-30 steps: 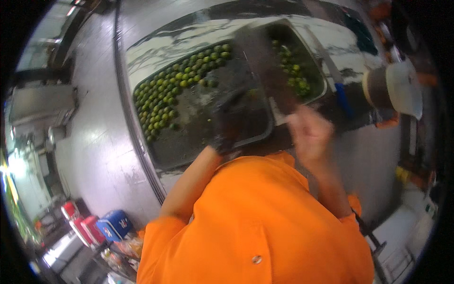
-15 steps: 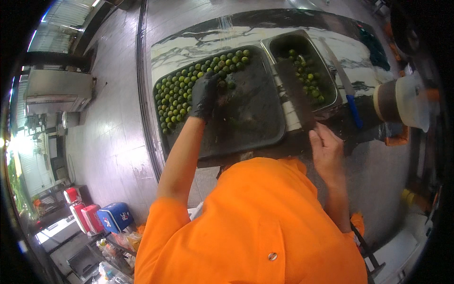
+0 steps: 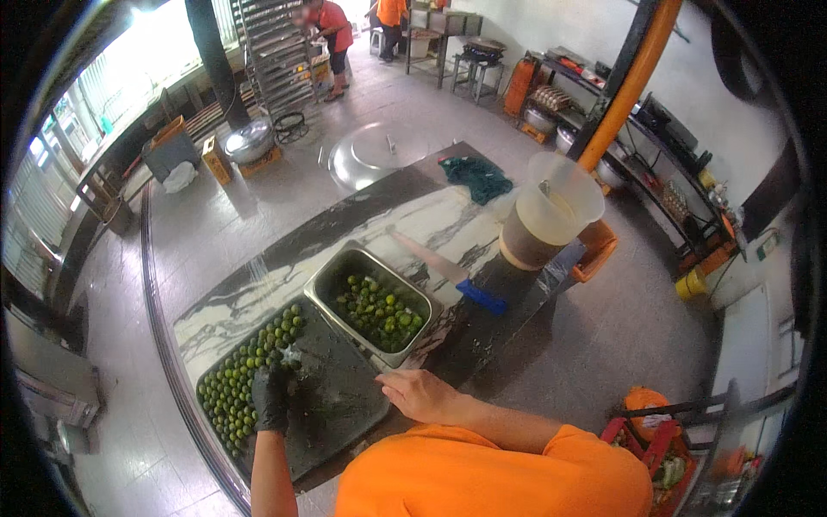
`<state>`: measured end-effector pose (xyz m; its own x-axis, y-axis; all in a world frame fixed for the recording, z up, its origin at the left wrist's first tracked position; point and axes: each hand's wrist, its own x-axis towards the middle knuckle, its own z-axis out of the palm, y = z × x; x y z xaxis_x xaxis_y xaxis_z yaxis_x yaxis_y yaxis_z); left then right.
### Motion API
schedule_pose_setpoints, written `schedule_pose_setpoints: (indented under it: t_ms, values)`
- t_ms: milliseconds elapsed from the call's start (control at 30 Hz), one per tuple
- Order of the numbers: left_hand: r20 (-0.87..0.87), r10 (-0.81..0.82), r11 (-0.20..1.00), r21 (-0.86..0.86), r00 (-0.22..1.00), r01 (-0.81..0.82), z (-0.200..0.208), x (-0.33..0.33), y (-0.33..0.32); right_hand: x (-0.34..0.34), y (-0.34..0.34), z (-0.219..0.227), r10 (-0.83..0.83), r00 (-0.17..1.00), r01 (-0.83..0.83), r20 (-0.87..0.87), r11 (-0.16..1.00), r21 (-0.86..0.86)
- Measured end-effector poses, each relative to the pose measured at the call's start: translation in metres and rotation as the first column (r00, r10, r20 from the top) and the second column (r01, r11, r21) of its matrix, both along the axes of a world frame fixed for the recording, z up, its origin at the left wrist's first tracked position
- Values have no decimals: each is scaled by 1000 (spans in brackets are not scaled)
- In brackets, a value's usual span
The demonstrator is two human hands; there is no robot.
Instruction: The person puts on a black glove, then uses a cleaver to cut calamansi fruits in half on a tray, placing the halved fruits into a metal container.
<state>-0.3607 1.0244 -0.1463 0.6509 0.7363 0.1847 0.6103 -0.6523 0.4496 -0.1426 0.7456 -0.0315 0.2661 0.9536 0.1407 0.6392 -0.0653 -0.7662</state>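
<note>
A dark rectangular tray (image 3: 345, 405) has rows of small green limes (image 3: 233, 392) packed along its left side. My left hand (image 3: 271, 396), in a black glove, is over the tray at the edge of these rows. Its fingers curl downward, and what they hold is hidden. My bare right hand (image 3: 422, 395) is closed on the handle of a large dark-bladed knife by the tray's right edge; the blade barely stands out against the dark tray. Beyond it, a deep steel pan (image 3: 415, 355) contains cut limes (image 3: 379, 312).
A blue-handled knife (image 3: 461, 284) lies on the marble-patterned table (image 3: 413, 220), past the pan. Farther right stand a translucent tub (image 3: 556, 207) of brown liquid and an orange bin (image 3: 596, 250). A green cloth (image 3: 475, 177) rests at the far corner. Two people work in the background.
My view has swung up and to the right, bringing the far room in. The left hand is still at the limes; the right hand still has the dark knife.
</note>
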Motion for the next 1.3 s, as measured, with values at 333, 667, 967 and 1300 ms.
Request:
schedule_pose_setpoints:
  t_ms: [333,667,967,1300]
  values:
    - [-192,211,975,-27,958,-220,27,-4,5,-14,-2,2,-39,999,39,0,999,30]
    - [-376,-33,996,59,926,60,-89,-49,-67,-15,-6,-4,0,1000,0,-4,977,-211]
    - [-19,-64,998,11,998,64,-27,-40,-116,-24,24,-21,80,996,-56,48,927,-370]
    - [211,574,660,-692,791,-294,4,-19,-127,-23,21,-18,101,995,-97,-4,940,-329]
